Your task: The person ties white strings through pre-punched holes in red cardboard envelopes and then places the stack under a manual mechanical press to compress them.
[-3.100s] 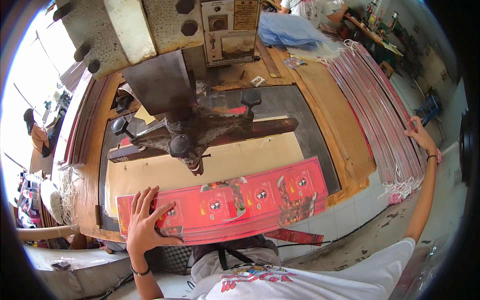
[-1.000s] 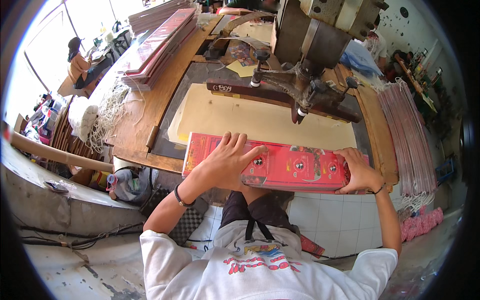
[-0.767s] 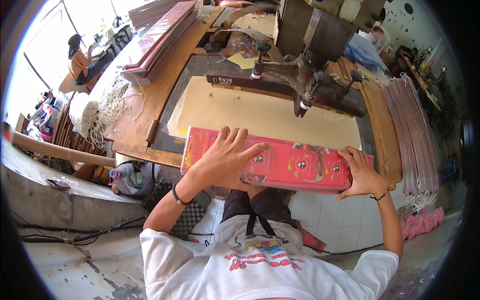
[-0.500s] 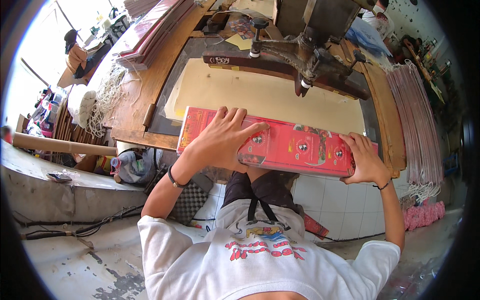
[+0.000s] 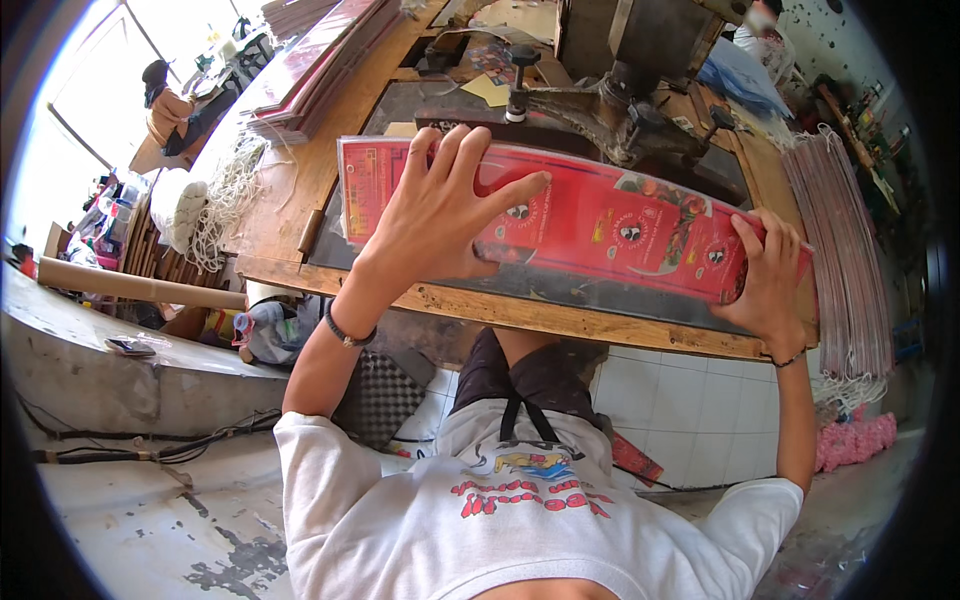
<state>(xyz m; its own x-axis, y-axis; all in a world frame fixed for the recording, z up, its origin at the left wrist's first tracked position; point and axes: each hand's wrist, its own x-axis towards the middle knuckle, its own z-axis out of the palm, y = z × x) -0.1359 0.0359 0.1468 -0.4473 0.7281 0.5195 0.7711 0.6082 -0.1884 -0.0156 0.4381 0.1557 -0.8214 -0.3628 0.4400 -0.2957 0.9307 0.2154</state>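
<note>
A long, flat stack of glossy red printed sheets (image 5: 575,225) lies tilted over the front of the wooden table, its right end nearer to me. My left hand (image 5: 440,210) grips its left part, fingers over the far edge and thumb spread across the printed face. At the right end, my right hand (image 5: 765,275) is wrapped around the edge, fingers on top. Just beyond the stack stands a heavy metal press (image 5: 625,110) with a dark crossbar, partly hidden behind the stack and my left fingers.
Flat red-and-white bundles (image 5: 310,70) are piled at the table's far left, beside white cords (image 5: 225,200). A corded bundle (image 5: 840,250) hangs at the right edge. A cardboard tube (image 5: 140,283) lies left. Another person (image 5: 168,110) sits at the far left.
Both hands have carried the red stack away from my body, up over the dark table surface toward the press. It now covers most of the pale sheet that lay there.
</note>
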